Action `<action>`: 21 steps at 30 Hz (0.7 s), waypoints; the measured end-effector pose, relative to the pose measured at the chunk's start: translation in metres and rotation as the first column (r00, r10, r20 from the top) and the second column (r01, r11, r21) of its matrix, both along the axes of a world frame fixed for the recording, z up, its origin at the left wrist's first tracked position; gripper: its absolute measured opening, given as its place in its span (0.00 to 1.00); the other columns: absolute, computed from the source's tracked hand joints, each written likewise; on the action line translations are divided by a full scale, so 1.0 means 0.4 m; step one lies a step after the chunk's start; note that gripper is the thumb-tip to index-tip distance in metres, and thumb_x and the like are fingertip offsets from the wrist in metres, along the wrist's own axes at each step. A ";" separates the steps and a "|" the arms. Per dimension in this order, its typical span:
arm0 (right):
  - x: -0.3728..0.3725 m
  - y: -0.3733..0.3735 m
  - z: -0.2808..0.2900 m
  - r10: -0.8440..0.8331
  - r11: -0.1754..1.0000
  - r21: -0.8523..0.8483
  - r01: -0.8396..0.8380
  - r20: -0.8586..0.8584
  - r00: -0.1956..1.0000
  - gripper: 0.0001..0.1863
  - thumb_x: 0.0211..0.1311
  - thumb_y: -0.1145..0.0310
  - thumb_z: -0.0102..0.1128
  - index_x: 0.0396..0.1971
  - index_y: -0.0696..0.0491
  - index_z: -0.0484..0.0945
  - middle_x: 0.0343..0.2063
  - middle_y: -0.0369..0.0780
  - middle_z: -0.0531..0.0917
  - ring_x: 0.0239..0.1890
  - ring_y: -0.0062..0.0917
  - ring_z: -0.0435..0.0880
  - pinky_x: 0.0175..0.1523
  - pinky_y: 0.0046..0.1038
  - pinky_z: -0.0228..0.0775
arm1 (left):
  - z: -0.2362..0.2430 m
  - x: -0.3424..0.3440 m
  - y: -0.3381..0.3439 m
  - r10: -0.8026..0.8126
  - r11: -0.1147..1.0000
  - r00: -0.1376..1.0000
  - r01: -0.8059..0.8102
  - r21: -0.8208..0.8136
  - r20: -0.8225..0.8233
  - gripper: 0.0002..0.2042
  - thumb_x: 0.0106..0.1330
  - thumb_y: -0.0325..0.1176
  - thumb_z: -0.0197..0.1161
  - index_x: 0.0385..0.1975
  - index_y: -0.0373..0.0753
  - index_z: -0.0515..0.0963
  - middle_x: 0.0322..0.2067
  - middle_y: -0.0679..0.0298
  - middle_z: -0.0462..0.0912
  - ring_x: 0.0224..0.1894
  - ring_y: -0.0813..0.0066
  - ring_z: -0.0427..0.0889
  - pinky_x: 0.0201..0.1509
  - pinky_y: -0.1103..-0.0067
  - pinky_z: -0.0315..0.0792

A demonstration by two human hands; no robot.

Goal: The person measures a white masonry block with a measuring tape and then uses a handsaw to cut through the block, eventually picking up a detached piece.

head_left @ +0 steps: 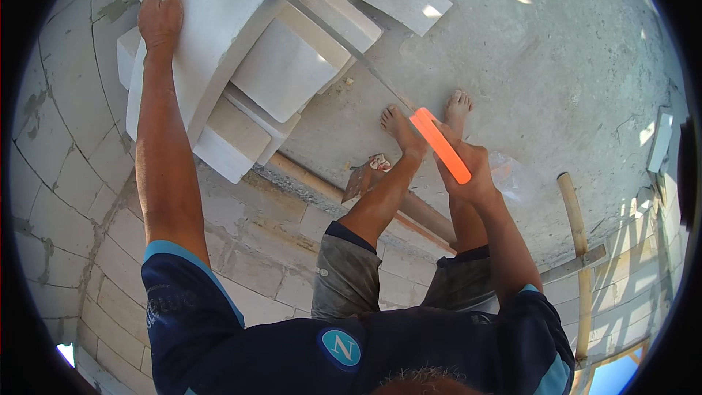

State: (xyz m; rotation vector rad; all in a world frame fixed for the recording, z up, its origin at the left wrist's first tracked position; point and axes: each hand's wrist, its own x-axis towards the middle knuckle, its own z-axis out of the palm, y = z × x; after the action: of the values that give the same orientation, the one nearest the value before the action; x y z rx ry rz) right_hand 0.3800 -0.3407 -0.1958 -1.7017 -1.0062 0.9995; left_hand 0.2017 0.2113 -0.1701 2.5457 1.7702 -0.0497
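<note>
A left hand (161, 18) rests on a block (216, 11) by its left edge, finger spread unclear; the right hand's (475, 172) fingers wrap a saw (443, 148), far end out of sight.

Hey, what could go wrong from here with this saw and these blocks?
First, the saw in the right hand might slip or drop; the feet are bare and look close to its handle in this view, so they could get hurt. Second, the big white block under the left hand might shift, as the blocks beneath it look unevenly stacked.
</note>
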 end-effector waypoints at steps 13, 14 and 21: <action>0.035 0.046 -0.159 0.110 0.991 0.076 -0.106 -0.050 0.993 0.35 0.54 0.78 0.64 0.66 0.54 0.71 0.45 0.48 0.87 0.38 0.41 0.89 0.43 0.32 0.82 | -0.008 -0.027 0.010 -0.020 0.999 1.000 0.021 0.048 -0.019 0.34 0.74 0.63 0.50 0.57 0.34 0.80 0.56 0.47 0.83 0.61 0.49 0.79 0.67 0.65 0.68; 0.058 0.156 -0.145 0.208 0.976 -0.049 -0.210 -0.057 0.977 0.35 0.53 0.78 0.64 0.66 0.54 0.71 0.47 0.48 0.87 0.39 0.42 0.89 0.44 0.33 0.83 | -0.021 -0.012 0.011 -0.018 0.999 1.000 0.018 0.038 0.018 0.34 0.74 0.63 0.49 0.56 0.34 0.80 0.55 0.48 0.83 0.61 0.49 0.79 0.67 0.65 0.68; 0.018 0.173 -0.187 0.204 0.978 -0.026 -0.206 -0.080 0.976 0.36 0.52 0.79 0.65 0.66 0.55 0.70 0.46 0.46 0.87 0.39 0.41 0.88 0.46 0.33 0.83 | 0.031 -0.054 0.000 0.090 0.994 0.994 -0.086 -0.066 0.063 0.34 0.74 0.62 0.50 0.56 0.33 0.81 0.54 0.48 0.83 0.58 0.51 0.81 0.67 0.64 0.69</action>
State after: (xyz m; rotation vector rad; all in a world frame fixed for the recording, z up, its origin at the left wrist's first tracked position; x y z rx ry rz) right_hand 0.3874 -0.2715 -0.2708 -1.5973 -1.1366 1.2126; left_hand 0.1801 0.2113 -0.1578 2.3950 1.8239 -0.0185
